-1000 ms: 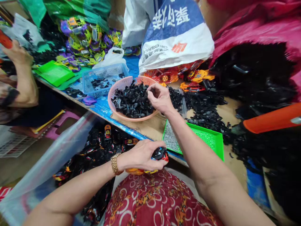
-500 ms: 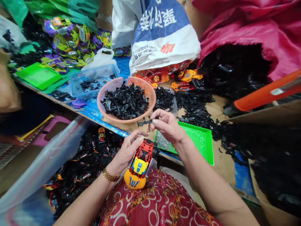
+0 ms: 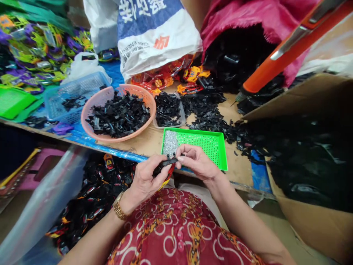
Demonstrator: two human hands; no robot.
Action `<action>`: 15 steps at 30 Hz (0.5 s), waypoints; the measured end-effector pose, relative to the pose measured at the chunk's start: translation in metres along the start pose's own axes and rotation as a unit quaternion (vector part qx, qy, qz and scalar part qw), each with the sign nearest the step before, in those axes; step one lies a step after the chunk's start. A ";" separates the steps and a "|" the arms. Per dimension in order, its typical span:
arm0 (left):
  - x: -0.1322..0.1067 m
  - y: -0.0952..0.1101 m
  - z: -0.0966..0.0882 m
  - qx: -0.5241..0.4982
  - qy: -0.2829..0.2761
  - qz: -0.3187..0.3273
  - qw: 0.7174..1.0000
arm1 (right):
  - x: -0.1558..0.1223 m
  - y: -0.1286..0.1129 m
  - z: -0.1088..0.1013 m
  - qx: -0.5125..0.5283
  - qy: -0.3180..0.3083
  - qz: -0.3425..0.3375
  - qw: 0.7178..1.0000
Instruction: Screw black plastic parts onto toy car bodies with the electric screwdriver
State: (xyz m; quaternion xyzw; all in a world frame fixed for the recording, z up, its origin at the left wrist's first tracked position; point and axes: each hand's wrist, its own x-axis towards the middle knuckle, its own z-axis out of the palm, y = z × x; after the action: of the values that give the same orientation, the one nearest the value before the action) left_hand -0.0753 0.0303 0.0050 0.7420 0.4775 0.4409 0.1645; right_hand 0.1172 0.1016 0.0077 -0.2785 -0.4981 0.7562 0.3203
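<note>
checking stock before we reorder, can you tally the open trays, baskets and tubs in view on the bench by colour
Green trays: 2, one cut by the frame edge
Blue basket: 1
Pink-orange basket: 1
Clear tub: 1
Total: 5

Curled left hand near right hand

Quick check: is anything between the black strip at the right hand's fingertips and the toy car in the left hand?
Nothing visible blocks it. The black strip is right by the toy car, between the right hand and left hand. The green tray lies beyond them.
</note>
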 end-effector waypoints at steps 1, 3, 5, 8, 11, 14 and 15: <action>0.001 0.001 0.000 0.000 -0.012 0.001 1.000 | -0.002 0.000 -0.001 -0.018 0.008 -0.003 1.000; 0.003 0.002 0.000 -0.017 -0.028 -0.014 0.999 | -0.007 0.001 -0.001 -0.096 0.034 -0.033 0.994; 0.005 0.003 0.000 -0.049 -0.036 -0.049 0.997 | -0.011 0.001 -0.001 -0.219 0.066 -0.104 0.968; 0.007 0.003 -0.001 -0.112 -0.048 -0.130 0.984 | -0.014 -0.002 0.000 -0.390 0.083 -0.252 0.882; 0.010 0.002 0.000 -0.170 -0.068 -0.199 0.963 | -0.014 -0.005 -0.001 -0.494 0.044 -0.339 0.799; 0.011 0.003 0.001 -0.205 -0.081 -0.239 0.946 | -0.011 -0.007 -0.003 -0.547 0.006 -0.350 0.761; 0.011 0.003 0.001 -0.220 -0.085 -0.248 0.940 | -0.011 -0.007 -0.004 -0.552 0.001 -0.350 0.757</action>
State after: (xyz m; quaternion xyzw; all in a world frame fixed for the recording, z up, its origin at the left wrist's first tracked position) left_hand -0.0709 0.0389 0.0120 0.5798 0.5218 0.4156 0.4678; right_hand 0.1285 0.0981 0.0142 -0.2139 -0.8917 0.1846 0.3536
